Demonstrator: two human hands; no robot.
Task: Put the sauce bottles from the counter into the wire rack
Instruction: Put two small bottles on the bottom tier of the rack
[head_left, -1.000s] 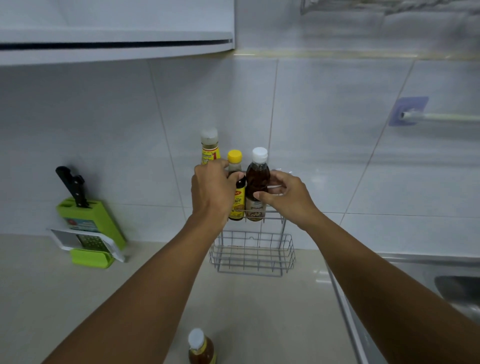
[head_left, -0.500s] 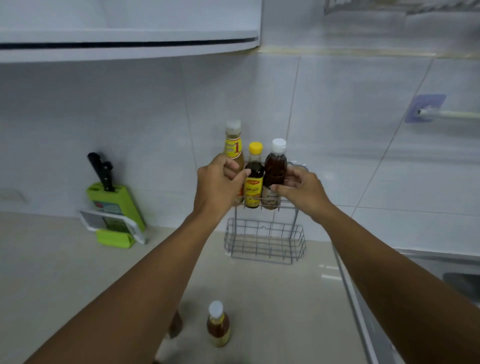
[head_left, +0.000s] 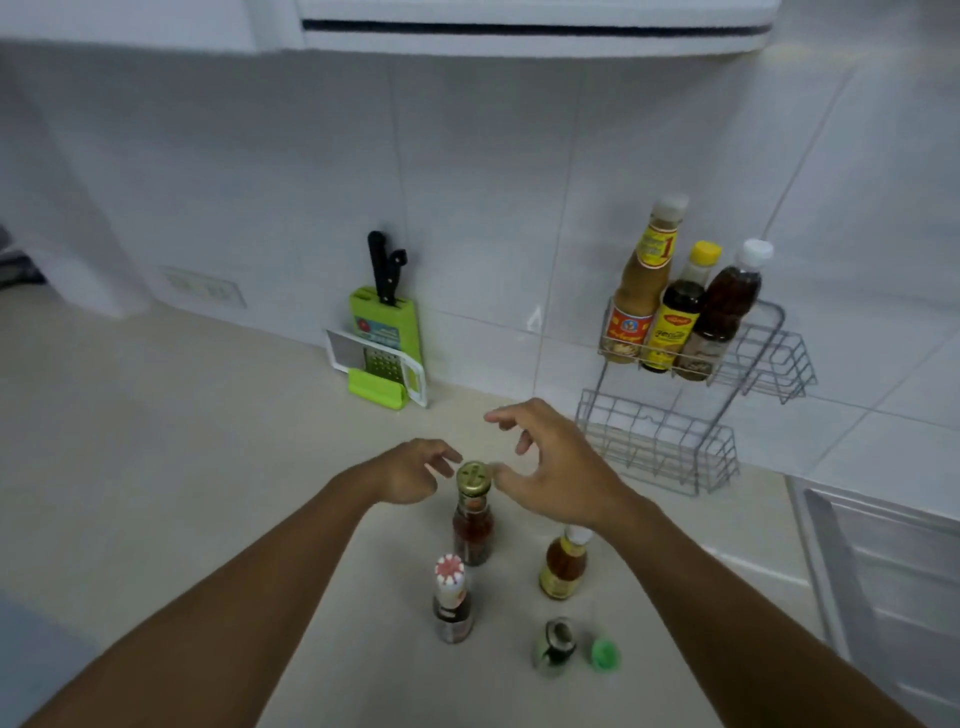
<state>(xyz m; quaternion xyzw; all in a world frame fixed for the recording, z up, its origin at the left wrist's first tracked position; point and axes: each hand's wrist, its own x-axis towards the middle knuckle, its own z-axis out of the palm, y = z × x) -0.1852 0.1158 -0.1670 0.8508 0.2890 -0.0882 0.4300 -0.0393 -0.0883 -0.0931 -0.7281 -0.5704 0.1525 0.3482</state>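
Note:
A two-tier wire rack (head_left: 748, 364) stands against the tiled wall at the right. Its upper tier holds three bottles: a tall tan-sauce bottle (head_left: 641, 291), a dark yellow-capped bottle (head_left: 680, 312) and a dark white-capped bottle (head_left: 727, 306). On the counter stand a gold-capped red-sauce bottle (head_left: 472, 514), a bottle with a red-and-white cap (head_left: 451, 597), an amber white-capped bottle (head_left: 563, 564) and a small dark open bottle (head_left: 555, 644). My left hand (head_left: 410, 473) and right hand (head_left: 550, 467) hover on either side of the gold cap, fingers apart, holding nothing.
A green knife block with a black-handled knife (head_left: 384, 322) and a grater (head_left: 379, 364) lean on the wall behind. A green cap (head_left: 605, 654) lies by the open bottle. The rack's lower tier (head_left: 660, 447) holds nothing. A sink edge (head_left: 852, 545) runs along the right.
Both hands have left the bottles in the rack's upper tier and dropped to the counter, around the gold-capped bottle. My view has swung left and down, showing more counter bottles.

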